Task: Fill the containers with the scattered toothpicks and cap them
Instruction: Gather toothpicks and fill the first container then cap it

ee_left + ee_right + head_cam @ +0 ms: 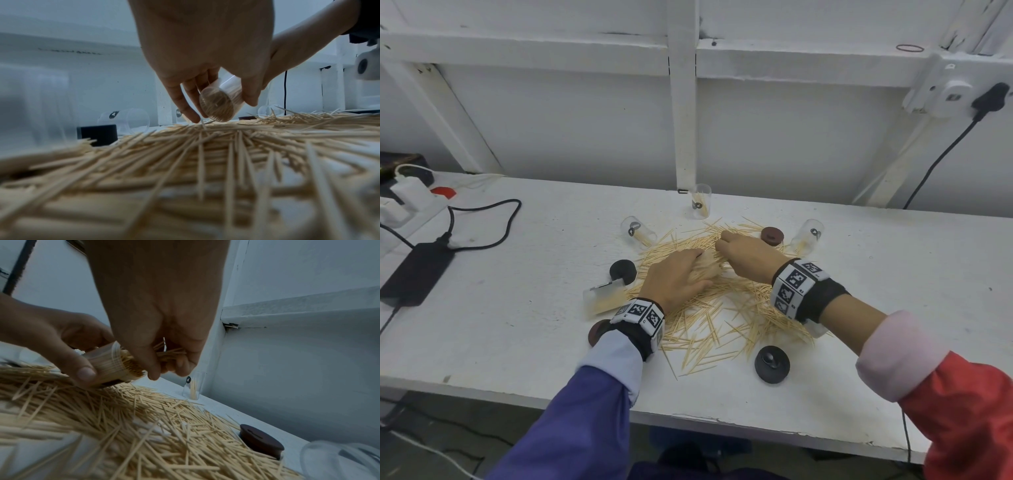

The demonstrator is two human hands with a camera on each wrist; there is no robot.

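Loose toothpicks lie in a wide heap on the white table. My left hand grips a clear container, tilted low over the heap and packed with toothpicks. In the head view the hand hides this container. My right hand pinches a bunch of toothpicks right at the container's mouth. One clear container stands upright at the back with a few toothpicks in it. Others lie on their sides at the left, the right and the near left.
Round dark caps lie around the heap: left, back right, front, and one partly under my left wrist. A black power adapter with cables sits at the far left. A white post rises behind the upright container.
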